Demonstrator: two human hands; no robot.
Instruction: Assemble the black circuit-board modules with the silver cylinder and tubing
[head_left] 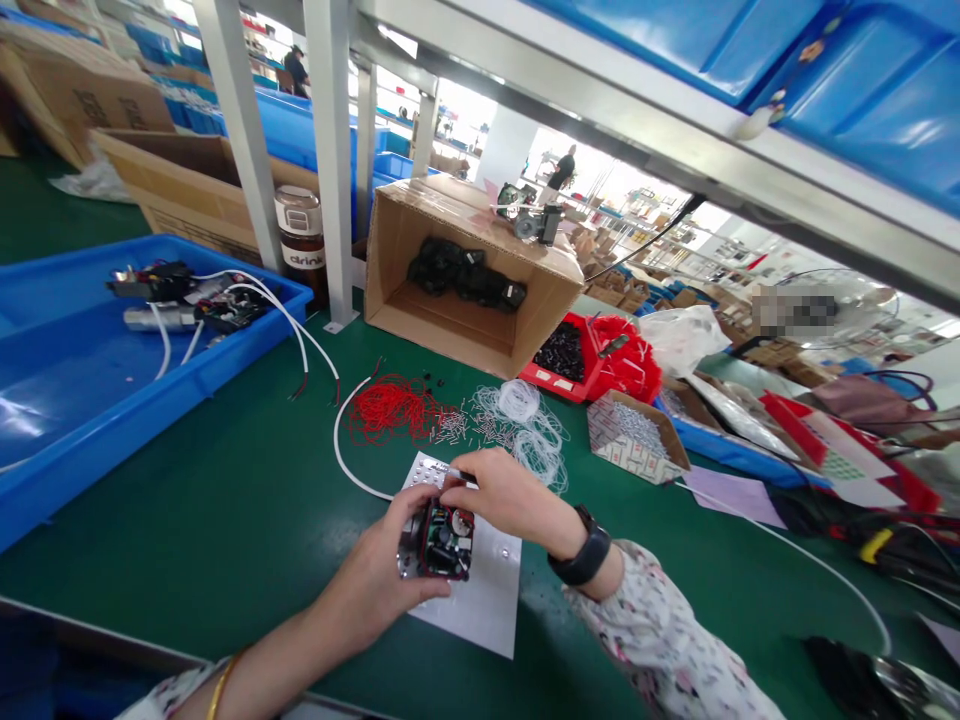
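My left hand [386, 560] is wrapped around a small device with an exposed circuit board [448, 545], its fingers and thumb on the left side and near edge. The board faces up, framed by a dark housing with red along its edge. My right hand [506, 495] is closed at the device's far edge, around a thin dark and silvery piece too small to name. A white cable [341, 455] curves away from the device to the left. Beneath lies a white sheet [495, 615] with small metal parts [431, 470] at its far end.
Red wires [394, 408] and clear wires [536, 440] lie beyond my hands. A blue tray [150, 440] with device assemblies stands left. An open cardboard box [480, 345], a red bin [581, 385] and a small carton of parts [630, 455] are farther back. Metal shelf posts [330, 170] rise behind.
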